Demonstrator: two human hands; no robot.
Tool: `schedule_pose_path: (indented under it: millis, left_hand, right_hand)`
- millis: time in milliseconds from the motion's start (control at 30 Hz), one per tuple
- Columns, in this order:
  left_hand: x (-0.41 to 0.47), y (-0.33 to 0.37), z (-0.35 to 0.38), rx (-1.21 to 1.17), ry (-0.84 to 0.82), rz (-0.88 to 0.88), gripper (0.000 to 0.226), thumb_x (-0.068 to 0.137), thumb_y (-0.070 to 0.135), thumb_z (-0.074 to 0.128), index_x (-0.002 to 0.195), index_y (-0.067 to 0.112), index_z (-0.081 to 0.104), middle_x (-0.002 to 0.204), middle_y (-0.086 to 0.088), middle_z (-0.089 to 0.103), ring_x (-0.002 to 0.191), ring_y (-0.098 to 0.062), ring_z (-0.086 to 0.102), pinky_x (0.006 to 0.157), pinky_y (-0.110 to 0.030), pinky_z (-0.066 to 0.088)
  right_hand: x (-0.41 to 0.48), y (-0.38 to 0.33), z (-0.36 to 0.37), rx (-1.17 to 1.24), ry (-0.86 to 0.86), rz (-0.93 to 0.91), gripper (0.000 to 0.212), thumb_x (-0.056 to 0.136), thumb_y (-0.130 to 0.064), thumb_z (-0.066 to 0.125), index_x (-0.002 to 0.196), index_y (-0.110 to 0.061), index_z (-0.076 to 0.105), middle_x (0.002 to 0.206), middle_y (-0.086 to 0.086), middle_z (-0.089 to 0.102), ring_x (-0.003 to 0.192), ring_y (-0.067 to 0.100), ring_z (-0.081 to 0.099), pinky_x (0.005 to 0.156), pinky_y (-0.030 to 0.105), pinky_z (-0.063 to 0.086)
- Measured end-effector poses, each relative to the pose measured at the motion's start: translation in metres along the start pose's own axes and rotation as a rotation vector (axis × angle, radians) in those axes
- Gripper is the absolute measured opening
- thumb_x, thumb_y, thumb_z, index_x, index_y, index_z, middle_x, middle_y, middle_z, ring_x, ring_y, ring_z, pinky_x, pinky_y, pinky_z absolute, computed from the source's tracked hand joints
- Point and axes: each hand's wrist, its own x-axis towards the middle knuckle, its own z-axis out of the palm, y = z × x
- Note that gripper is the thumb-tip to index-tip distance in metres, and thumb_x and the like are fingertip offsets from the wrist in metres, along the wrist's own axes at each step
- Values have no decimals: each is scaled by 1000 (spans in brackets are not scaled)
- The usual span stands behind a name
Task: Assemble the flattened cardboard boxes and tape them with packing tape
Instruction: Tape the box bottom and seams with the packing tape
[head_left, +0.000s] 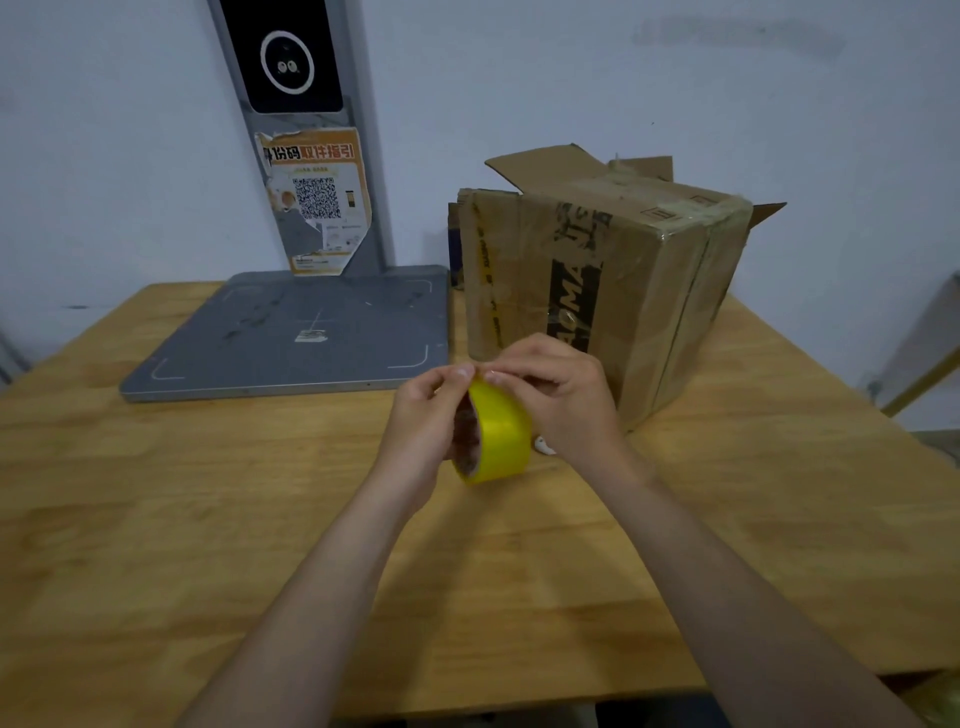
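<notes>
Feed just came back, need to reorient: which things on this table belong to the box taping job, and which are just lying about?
Job:
- yellow tape roll, held by left hand and right hand
- cardboard box, assembled
- flat cardboard behind it

Lying about:
- grey scanner stand
- small white object, unidentifiable

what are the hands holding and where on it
Tape roll: left hand grips its side, right hand pinches the top edge.
</notes>
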Motion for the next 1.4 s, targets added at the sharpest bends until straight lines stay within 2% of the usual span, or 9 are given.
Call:
schedule_pose_path:
  millis: [233, 367, 600, 733, 867, 1000, 1133, 1267, 1400]
  left_hand:
    - [8, 7, 1, -25, 77, -72, 15, 93, 28, 71, 81, 24, 80, 75, 5, 69, 76, -20, 65, 56, -28, 49]
    - [13, 8, -1, 36, -31, -76, 7, 93, 24, 69, 99, 22, 74, 64, 11, 64, 61, -9, 59, 49, -22, 43]
    - [17, 11, -12, 279, -158, 102, 23, 97, 32, 69, 109, 29, 50, 85, -6, 69, 70, -12, 60, 62, -33, 45]
    - [17, 6, -14, 368, -218, 163, 18, 101, 42, 60, 108, 31, 49, 77, 1, 68, 65, -10, 55, 59, -34, 42]
    - [17, 2, -16, 466, -159, 194, 21, 99, 50, 60, 105, 32, 52, 87, -18, 71, 71, -18, 55, 66, -41, 41]
    - [18, 8, -29, 510, -143, 151, 26, 89, 37, 79, 102, 26, 59, 79, -5, 78, 63, -1, 62, 64, -31, 42]
    - [21, 12, -58, 872, -107, 180, 29, 84, 32, 83, 99, 33, 58, 71, 8, 75, 62, -2, 63, 53, -26, 41]
    - [24, 8, -106, 1466, 16, 222, 45, 82, 26, 74, 118, 39, 49, 99, 10, 64, 90, -21, 61, 55, -32, 36]
    - [28, -4, -159, 1675, 119, 131, 43, 88, 15, 63, 122, 42, 60, 117, 9, 68, 107, -21, 66, 69, -31, 41]
  right_hand:
    - [-1, 0, -15, -162, -181, -231, 20, 94, -10, 70, 112, -3, 77, 110, 7, 72, 102, 16, 68, 89, 33, 57]
    - [4, 1, -21, -241, -145, -354, 18, 93, -7, 73, 109, -1, 78, 115, 12, 73, 100, 20, 72, 88, 35, 59]
    - [2, -11, -17, 66, -91, 182, 17, 84, -12, 80, 101, -10, 82, 103, 0, 70, 96, 10, 65, 82, 23, 55]
    - [6, -10, -21, 107, -77, 384, 15, 76, -20, 88, 87, -25, 79, 90, -11, 72, 85, 0, 66, 70, 12, 50]
    - [7, -11, -13, -9, -121, 378, 15, 80, -20, 86, 77, -31, 76, 87, -11, 69, 83, 3, 64, 72, 15, 49]
    - [1, -13, -1, -178, -277, 186, 7, 88, -15, 78, 95, -14, 82, 96, -3, 69, 89, 12, 64, 82, 32, 53]
    - [0, -16, 18, -236, -490, 173, 24, 97, -14, 68, 120, -16, 76, 114, -1, 73, 106, 12, 63, 98, 30, 50]
    - [14, -16, 48, -447, -628, 273, 43, 98, -30, 65, 141, -23, 61, 141, 1, 60, 132, 20, 52, 108, 32, 40]
    - [27, -13, 65, -584, -706, 393, 51, 98, -43, 63, 145, -25, 56, 149, 2, 52, 140, 26, 43, 110, 39, 39]
